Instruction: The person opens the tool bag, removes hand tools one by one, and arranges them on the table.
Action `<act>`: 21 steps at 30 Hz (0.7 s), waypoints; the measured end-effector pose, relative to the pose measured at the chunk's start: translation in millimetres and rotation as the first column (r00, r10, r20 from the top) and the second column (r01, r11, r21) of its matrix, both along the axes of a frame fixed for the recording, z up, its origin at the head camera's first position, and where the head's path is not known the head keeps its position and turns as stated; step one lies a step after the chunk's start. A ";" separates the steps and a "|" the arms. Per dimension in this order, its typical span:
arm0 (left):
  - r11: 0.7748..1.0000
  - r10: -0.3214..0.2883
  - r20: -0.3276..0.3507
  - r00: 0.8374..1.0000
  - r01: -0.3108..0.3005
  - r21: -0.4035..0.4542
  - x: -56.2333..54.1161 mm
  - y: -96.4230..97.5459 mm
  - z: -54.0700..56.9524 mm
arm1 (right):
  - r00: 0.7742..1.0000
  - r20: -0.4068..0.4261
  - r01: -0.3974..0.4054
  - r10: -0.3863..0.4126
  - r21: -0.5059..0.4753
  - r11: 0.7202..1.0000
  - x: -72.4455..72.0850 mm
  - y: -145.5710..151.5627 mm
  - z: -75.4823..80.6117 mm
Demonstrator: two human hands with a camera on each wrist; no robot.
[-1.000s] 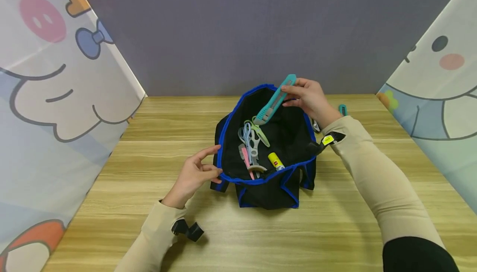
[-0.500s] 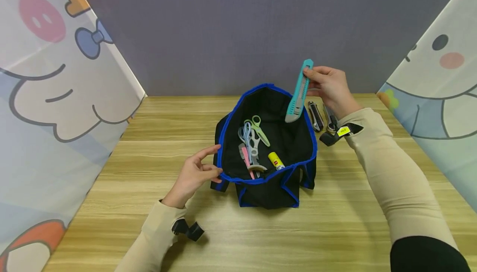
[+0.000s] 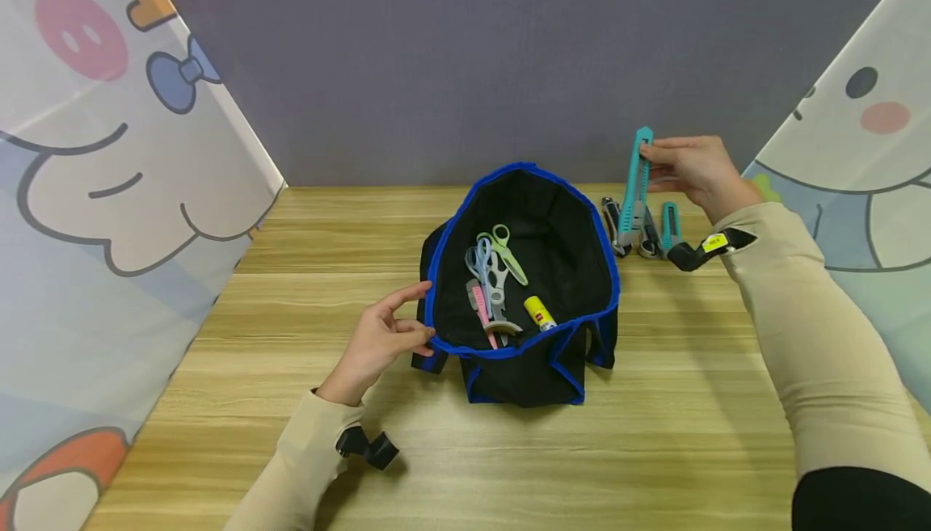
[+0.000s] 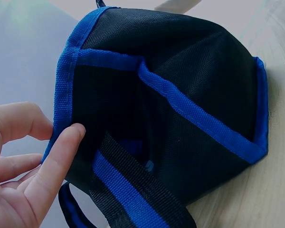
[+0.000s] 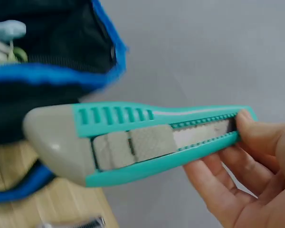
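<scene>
Between thumb and fingers, my right hand [image 3: 694, 171] pinches one end of a teal-and-grey box cutter [image 5: 133, 147]. It is raised right of the bag, its grey end pointing down over several other cutters on the table. My left hand [image 3: 378, 337] holds the blue-trimmed rim of a black tool bag [image 3: 560, 232] at its near left side, thumb on one face in the left wrist view. Inside the wide mouth lie green scissors [image 3: 509, 256], blue scissors [image 3: 482, 264], a pink cutter [image 3: 480, 309], grey metal tools and a yellow glue stick [image 3: 539, 313].
Right of the bag lie a dark cutter [image 3: 613, 220], a grey one [image 3: 650, 240] and a smaller teal cutter [image 3: 671, 224]. A grey partition [image 3: 436, 70] rises behind the wooden table [image 3: 655, 434]. Cartoon-printed panels [image 3: 131, 191] stand at both sides.
My right hand has carried the teal box cutter from over the bag's mouth rightward, out past the rim, and the cutter has turned more upright. The left hand stays at the rim.
</scene>
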State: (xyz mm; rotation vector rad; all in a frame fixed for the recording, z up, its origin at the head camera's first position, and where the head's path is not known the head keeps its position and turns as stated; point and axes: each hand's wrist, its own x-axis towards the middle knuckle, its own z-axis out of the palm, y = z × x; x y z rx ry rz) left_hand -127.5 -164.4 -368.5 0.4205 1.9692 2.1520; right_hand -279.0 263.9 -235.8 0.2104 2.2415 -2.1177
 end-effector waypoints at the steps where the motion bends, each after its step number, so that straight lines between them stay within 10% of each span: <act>1: 1.000 0.001 0.001 1.000 -0.001 -0.002 -0.2 -0.1 -0.4 | 1.000 0.010 -0.005 0.005 0.030 1.000 -0.7 4.9 -0.6; 9: 1.000 0.003 0.004 1.000 -0.003 -0.002 0.0 0.0 0.0 | 0.999 0.033 -0.008 -0.001 0.269 0.963 -6.6 42.7 -15.0; 21: 1.000 0.014 -0.004 1.000 -0.014 -0.003 3.0 -1.2 -0.1 | 0.996 0.049 0.050 -0.071 0.334 0.941 -7.8 92.0 -46.5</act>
